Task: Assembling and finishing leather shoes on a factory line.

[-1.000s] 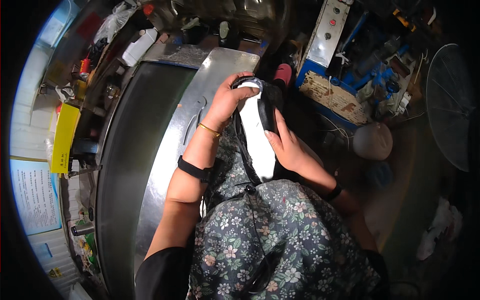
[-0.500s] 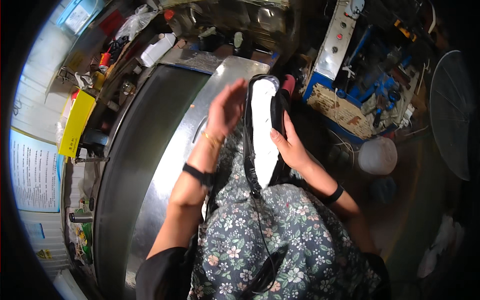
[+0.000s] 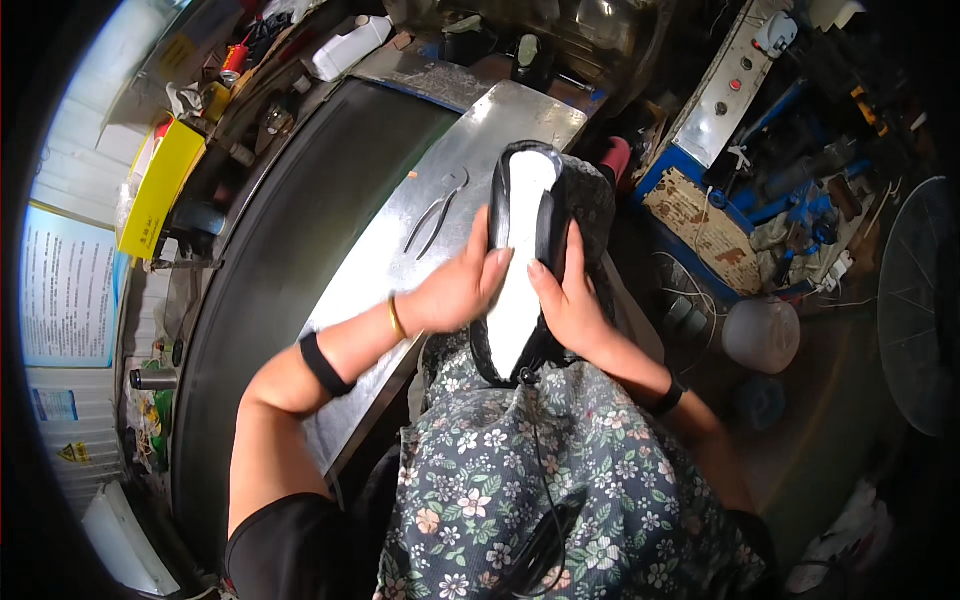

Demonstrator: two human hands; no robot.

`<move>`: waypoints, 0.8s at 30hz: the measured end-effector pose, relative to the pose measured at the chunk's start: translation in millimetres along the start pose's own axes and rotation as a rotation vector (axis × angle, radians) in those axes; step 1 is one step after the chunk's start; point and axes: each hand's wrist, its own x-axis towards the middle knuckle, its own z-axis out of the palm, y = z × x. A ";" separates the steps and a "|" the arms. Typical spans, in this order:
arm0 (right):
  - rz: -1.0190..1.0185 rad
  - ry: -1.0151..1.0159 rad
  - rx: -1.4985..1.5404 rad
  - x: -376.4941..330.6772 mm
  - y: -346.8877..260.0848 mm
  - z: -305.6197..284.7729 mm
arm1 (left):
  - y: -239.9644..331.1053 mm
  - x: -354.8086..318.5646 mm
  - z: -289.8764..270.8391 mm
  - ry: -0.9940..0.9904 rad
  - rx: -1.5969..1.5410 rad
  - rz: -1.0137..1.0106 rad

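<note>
A black shoe upper [image 3: 550,232] lies sole-side up over my lap, its long white insole [image 3: 522,215] facing me. The narrow end of the insole points toward my body. My left hand [image 3: 455,285] is closed on the shoe's left edge, its thumb lying on the white insole. From the right side my right hand [image 3: 575,305] grips the other edge, thumb also against the insole, fingers along the black upper. A pair of pliers [image 3: 437,215] with dark handles rests on the metal tabletop [image 3: 360,270], left of the shoe.
A dark conveyor belt [image 3: 300,210] curves along the left of the metal top. Beyond it, a cluttered shelf bears a yellow box [image 3: 160,190] and a white jug [image 3: 350,48]. At right stand a blue-framed machine [image 3: 690,225] and a white plastic container [image 3: 762,335].
My left hand, raised open beside the shoe before, has come down onto its left edge. The pliers now show fully on the metal top. My right hand keeps its hold.
</note>
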 end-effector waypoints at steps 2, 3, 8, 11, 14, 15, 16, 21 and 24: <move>-0.079 0.116 -0.167 -6.4 15.6 7.4 | 36.2 -0.8 3.9 0.049 0.031 -0.212; -0.028 0.135 -0.166 -11.4 14.3 15.9 | 41.1 -6.1 10.7 0.098 0.121 -0.262; -0.046 0.109 -0.203 -1.1 7.8 3.1 | 13.9 0.1 58.2 0.662 -0.462 -0.206; -0.014 0.030 -0.216 -6.7 12.3 -6.7 | -14.9 -2.9 64.9 0.454 -1.265 -0.660; -0.024 -0.100 -0.129 -17.5 7.8 -16.0 | -14.2 17.5 51.8 0.364 -1.139 -0.449; -0.024 -0.100 -0.136 -20.8 6.4 -19.8 | -11.0 30.6 40.2 0.334 -0.999 -0.297; -0.016 -0.148 -0.179 -21.2 5.8 -24.8 | -11.5 46.0 29.9 0.269 -1.082 -0.269; 0.228 -0.034 0.104 11.6 33.5 -53.4 | 3.1 96.8 -4.9 -0.009 -1.303 -0.313; 0.292 0.005 0.512 68.7 -7.4 -52.9 | 24.5 96.7 -0.6 0.034 -1.126 -0.300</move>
